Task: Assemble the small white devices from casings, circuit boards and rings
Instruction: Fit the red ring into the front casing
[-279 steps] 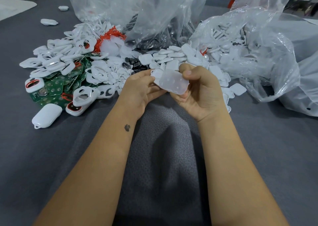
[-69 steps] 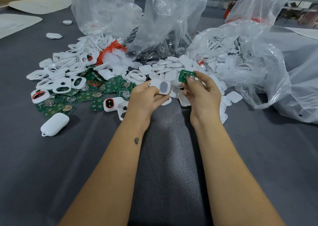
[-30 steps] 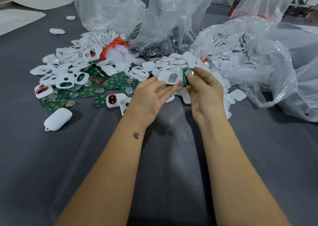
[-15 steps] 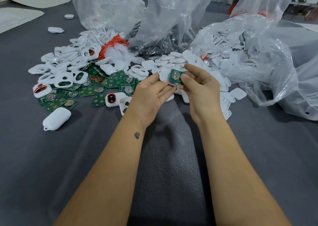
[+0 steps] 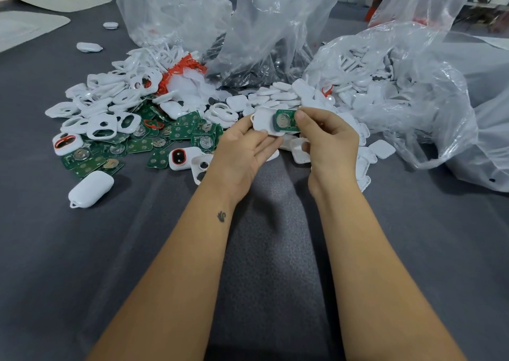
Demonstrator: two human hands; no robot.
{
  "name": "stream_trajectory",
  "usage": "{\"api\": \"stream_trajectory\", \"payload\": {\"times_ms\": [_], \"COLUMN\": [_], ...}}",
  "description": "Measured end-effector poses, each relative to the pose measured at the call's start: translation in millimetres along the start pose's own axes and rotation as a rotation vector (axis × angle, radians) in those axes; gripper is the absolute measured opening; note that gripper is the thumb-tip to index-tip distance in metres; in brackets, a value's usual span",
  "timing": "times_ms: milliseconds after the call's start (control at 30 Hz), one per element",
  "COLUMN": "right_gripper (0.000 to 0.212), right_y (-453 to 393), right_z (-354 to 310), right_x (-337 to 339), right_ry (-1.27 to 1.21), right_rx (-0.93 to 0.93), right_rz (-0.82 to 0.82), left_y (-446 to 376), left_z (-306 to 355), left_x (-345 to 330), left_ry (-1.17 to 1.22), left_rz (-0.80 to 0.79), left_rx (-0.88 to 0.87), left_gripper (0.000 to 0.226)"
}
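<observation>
Above a dark grey counter (image 5: 82,250), the left hand (image 5: 242,151) grips a white casing (image 5: 264,121); the right hand (image 5: 330,137) has its fingers pinching a green circuit board (image 5: 283,120) onto it. Behind the casing lie loose parts and clear plastic bags (image 5: 275,25).

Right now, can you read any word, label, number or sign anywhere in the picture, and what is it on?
No text can be read.
Green board held on the white casing by the left hand and right hand: markings too small to read.
Loose green boards on the table: print blurred.
Clear bag: faint marks near its lower part, not legible.
Forearm: a small dark tattoo, a figure, not writing.
</observation>
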State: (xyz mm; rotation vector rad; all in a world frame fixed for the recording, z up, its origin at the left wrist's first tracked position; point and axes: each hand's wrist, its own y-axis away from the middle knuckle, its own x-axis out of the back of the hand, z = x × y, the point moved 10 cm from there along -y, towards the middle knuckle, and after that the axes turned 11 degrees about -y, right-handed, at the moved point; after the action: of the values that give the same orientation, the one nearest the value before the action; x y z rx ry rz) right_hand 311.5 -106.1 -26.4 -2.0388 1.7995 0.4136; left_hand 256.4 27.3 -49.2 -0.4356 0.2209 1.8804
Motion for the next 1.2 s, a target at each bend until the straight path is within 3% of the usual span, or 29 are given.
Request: {"api": "stream_trajectory", "payload": {"times_ms": [267,800,1200], "right_gripper": [0.012,0.013,0.008], "right_y": [1.9,0.5,2.9], "right_z": [1.2,-2.9,-5.1], "right_x": [-1.6,-2.8,-6.4], "right_ry": [0.030,0.326,0.400], "right_rx": [-0.027,0.126,0.181], "right_rz": [-0.008,0.009,0.014], "left_y": [3.0,3.0,4.5], "left_z": [-1.2,-4.2,-4.0], "left_x": [-3.0,-8.3,-2.4], "left_ry": [-0.069,-0.152,-0.130], "left_rz": [-0.016,-0.035,0.043], "left_rx": [0.016,0.034,0.040], "left_gripper": [0.028,0.031,0.023]}}
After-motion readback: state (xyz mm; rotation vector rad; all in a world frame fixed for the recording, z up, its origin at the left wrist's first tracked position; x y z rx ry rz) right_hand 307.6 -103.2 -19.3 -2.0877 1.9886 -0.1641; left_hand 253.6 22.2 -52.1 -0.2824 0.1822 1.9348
